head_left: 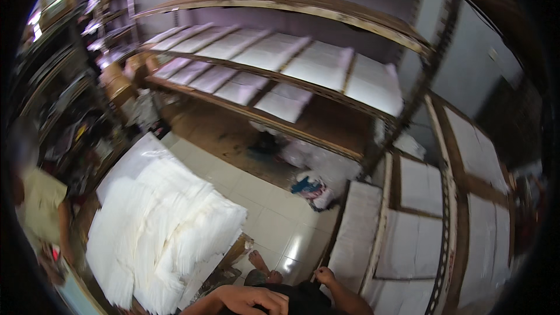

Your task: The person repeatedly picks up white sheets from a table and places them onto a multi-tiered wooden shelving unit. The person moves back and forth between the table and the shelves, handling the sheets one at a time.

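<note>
A broad, layered pile of thin white sheets (166, 236) is lying at the lower left, its edges fanning out. The left hand (256, 300) is hanging near the pile, fingers bent; whether it is gripping anything, I cannot tell. The right hand (324, 276) is looking curled beside a low shelf of white packets (357, 233); what it may be pinching is unclear. A bare foot (257, 261) is standing on the tiled floor (256, 189) beside the pile. Clear plastic bags (335, 166) and a bundle of cloth (313, 191) are cluttering the floor beyond, the bags' contents indistinct. Behind, a long rack (268, 74) is holding rows of white packets, and a perforated post (421, 81) is rising at its right end. Cardboard boxes (115, 84) are sitting farther back, their insides hidden. A co-worker in yellow (44, 204) is standing at the far left.
</note>
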A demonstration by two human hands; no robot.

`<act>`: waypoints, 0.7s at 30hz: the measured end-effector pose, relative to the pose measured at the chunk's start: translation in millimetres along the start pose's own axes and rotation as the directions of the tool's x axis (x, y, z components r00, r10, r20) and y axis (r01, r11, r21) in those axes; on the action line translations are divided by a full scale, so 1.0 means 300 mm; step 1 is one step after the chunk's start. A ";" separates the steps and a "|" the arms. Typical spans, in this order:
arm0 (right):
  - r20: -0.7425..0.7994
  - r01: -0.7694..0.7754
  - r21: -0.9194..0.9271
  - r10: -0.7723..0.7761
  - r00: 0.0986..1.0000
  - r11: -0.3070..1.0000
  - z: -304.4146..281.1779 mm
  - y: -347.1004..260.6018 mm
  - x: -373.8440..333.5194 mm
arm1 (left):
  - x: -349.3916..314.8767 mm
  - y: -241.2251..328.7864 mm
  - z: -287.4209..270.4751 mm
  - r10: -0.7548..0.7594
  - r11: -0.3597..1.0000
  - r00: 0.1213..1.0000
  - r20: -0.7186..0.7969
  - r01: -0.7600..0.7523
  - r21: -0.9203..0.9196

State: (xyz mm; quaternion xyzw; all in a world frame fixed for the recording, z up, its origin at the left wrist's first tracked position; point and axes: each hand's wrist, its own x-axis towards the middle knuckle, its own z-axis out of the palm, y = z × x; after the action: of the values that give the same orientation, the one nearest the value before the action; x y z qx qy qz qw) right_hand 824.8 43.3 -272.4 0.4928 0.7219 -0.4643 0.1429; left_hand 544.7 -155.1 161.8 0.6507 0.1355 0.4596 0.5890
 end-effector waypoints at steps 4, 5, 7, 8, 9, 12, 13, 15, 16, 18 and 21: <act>-0.004 0.003 -0.083 -0.003 1.000 0.997 0.079 -0.007 -0.061 | -0.012 0.028 0.030 -0.067 0.996 0.996 -0.054 0.063 -0.066; 0.012 0.005 -0.112 -0.004 1.000 0.994 0.081 -0.043 -0.080 | -0.025 0.020 0.030 -0.051 0.997 0.998 -0.031 0.049 -0.056; 0.009 -0.006 -0.117 0.007 1.000 0.993 0.071 -0.082 -0.120 | -0.014 0.021 0.003 -0.037 0.998 0.998 0.059 0.040 -0.045; -0.004 -0.037 -0.072 0.037 0.999 0.997 0.055 -0.105 -0.142 | -0.014 0.016 -0.005 -0.034 0.999 0.996 0.083 0.038 -0.038; -0.012 -0.063 -0.028 0.063 0.998 0.998 0.038 -0.127 -0.166 | -0.018 0.007 -0.008 -0.032 0.999 0.994 0.103 0.035 -0.028; -0.050 -0.096 0.042 0.098 0.994 0.994 0.037 -0.093 -0.196 | 0.010 0.005 -0.014 -0.005 0.999 0.989 0.145 0.010 -0.038; -0.061 -0.098 0.048 0.101 0.993 0.994 0.036 -0.077 -0.203 | 0.020 0.008 -0.010 0.009 0.999 0.989 0.147 -0.002 -0.047; -0.026 -0.150 0.091 0.153 0.988 0.985 0.035 -0.055 -0.213 | 0.028 0.024 0.007 -0.025 0.992 0.995 0.101 0.038 -0.123; 0.000 -0.171 0.104 0.172 0.985 0.980 0.041 -0.046 -0.219 | 0.023 0.033 0.021 -0.046 0.986 0.997 0.068 0.056 -0.158; -0.063 -0.164 0.045 0.167 0.984 0.985 0.063 -0.031 -0.216 | -0.002 0.043 0.035 -0.067 0.986 0.995 0.074 0.078 -0.149; -0.090 -0.173 -0.011 0.172 0.981 0.985 0.115 0.011 -0.250 | -0.058 0.032 0.022 -0.029 0.993 0.987 0.156 0.047 -0.111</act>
State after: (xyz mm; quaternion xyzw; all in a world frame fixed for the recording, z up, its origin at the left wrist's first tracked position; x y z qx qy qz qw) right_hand 854.3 -27.7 -242.5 0.5723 0.6865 -0.4209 0.1552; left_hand 536.8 -174.2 163.4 0.6467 0.0753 0.4036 0.6428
